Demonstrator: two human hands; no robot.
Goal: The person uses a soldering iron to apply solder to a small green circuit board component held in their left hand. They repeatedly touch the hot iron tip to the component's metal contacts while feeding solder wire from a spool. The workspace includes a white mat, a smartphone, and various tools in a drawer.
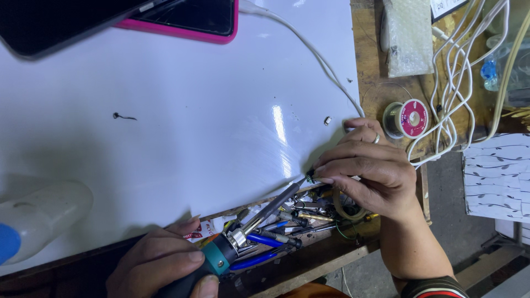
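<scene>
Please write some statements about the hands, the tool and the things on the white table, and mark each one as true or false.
1. The left hand grips a soldering iron by its handle. True.
2. The iron's tip points at a small part pinched in the fingers of the right hand. True.
3. The spool of solder wire is in the right hand. False: it lies on the wooden bench, beside that hand.
4. The phone in a pink case lies at the far edge of the white table. True.
5. The white cable is wound around the iron. False: it runs across the table, apart from the iron.
</scene>
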